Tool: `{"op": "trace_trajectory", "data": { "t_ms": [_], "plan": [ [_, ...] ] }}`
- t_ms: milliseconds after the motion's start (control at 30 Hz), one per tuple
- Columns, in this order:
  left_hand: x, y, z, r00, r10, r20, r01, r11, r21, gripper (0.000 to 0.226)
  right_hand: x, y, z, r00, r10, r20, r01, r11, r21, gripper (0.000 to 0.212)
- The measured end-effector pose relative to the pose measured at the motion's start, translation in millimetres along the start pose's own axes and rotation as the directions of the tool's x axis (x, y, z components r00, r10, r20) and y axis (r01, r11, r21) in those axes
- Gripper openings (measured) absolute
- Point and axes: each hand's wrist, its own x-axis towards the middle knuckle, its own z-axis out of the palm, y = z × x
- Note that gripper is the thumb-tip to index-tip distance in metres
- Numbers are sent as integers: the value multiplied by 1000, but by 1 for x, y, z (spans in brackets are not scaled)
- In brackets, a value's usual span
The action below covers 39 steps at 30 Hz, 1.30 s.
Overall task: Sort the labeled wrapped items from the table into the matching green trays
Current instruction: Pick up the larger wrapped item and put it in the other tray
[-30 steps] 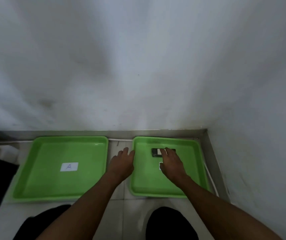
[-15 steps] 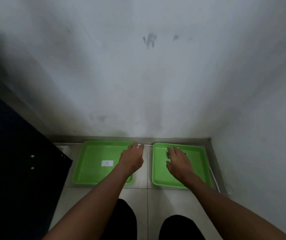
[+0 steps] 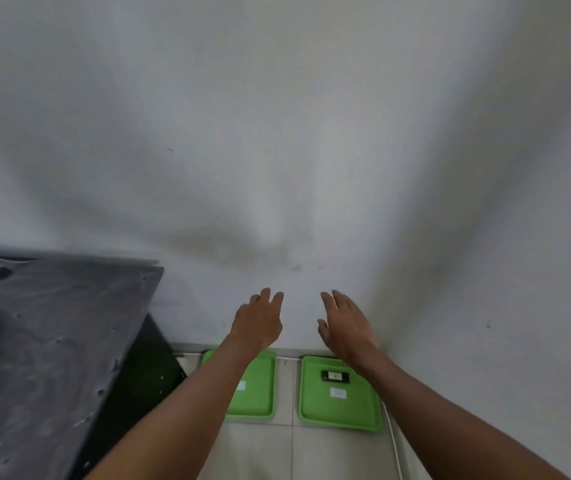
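Observation:
Two green trays lie on the tiled floor against a white wall. The left tray [image 3: 260, 400] carries a small white label and is partly hidden by my left forearm. In the right tray [image 3: 315, 410] a dark wrapped item [image 3: 335, 376] with a white label lies near the back, with a white tray label [image 3: 338, 393] in front of it. My left hand [image 3: 260, 322] and my right hand [image 3: 346, 327] are raised high above the trays, fingers spread, both holding nothing.
A black table top [image 3: 45, 358] with a rough dark surface fills the lower left, its corner close to the left tray. White walls meet in a corner at the right. A thin white cable [image 3: 395, 445] runs along the floor by the right wall.
My right hand left the dark item in the right tray. Both hands rose away from the trays, and the view pulled back and up, bringing the black table top into sight.

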Motion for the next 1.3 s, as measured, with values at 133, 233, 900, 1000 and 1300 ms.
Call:
{"op": "trace_trajectory", "data": {
  "t_ms": [133, 233, 900, 1000, 1300],
  "plan": [
    [-32, -19, -57, 999, -22, -41, 23, 1000, 13, 56, -3, -50, -53, 998, -54, -39, 54, 999, 3, 58],
    [-55, -46, -73, 998, -38, -50, 38, 999, -1, 57, -9, -86, -64, 996, -79, -51, 79, 997, -9, 57],
    [-244, -430, -71, 965, -262, 7, 262, 963, -61, 45, 7, -470, 42, 969, -245, 35, 244, 970, 18, 53],
    [-256, -466, -73, 955, -297, 12, 297, 953, -66, 49, 19, -514, 54, 956, -285, 65, 284, 958, 30, 53],
    [-259, -556, -77, 899, -437, 37, 438, 895, -86, 50, 79, -606, 80, 917, -385, 105, 369, 919, 141, 47]
  ]
}}
